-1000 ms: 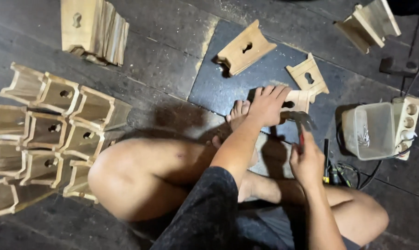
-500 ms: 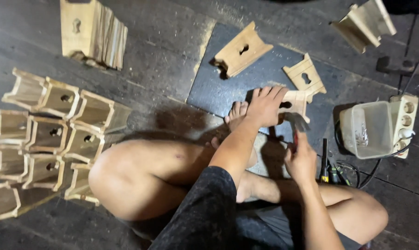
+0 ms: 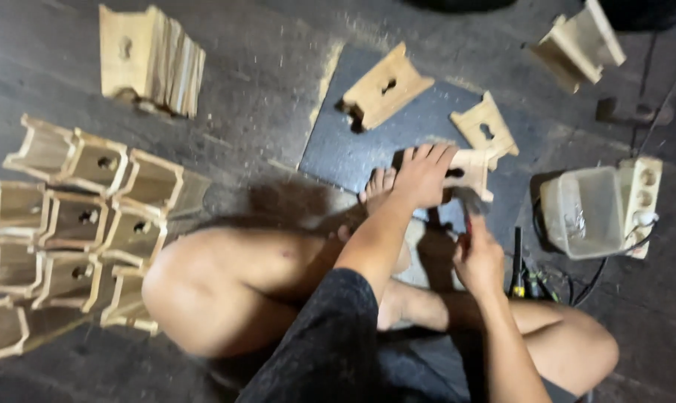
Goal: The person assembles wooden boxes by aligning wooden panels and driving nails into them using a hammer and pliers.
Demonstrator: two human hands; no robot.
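Observation:
I sit on the floor with my legs folded. My left hand (image 3: 425,175) presses flat on a small wooden piece (image 3: 468,170) with a keyhole cut-out, lying on a dark mat (image 3: 353,149). My right hand (image 3: 478,257) grips a hammer (image 3: 468,203) by its red-marked handle, its metal head just beside the wooden piece. The hammer is blurred by motion.
Two more wooden pieces lie on the mat (image 3: 386,88) (image 3: 486,127). Several stacked wooden boxes (image 3: 77,216) fill the left side, a bundle of boards (image 3: 151,60) lies at top left, another wooden box (image 3: 580,45) top right. A clear plastic tub (image 3: 580,213) and power strip (image 3: 642,201) sit right.
The hammer has swung: my right hand dropped and then rose again toward the wooden piece. My left hand stays pressed on the piece.

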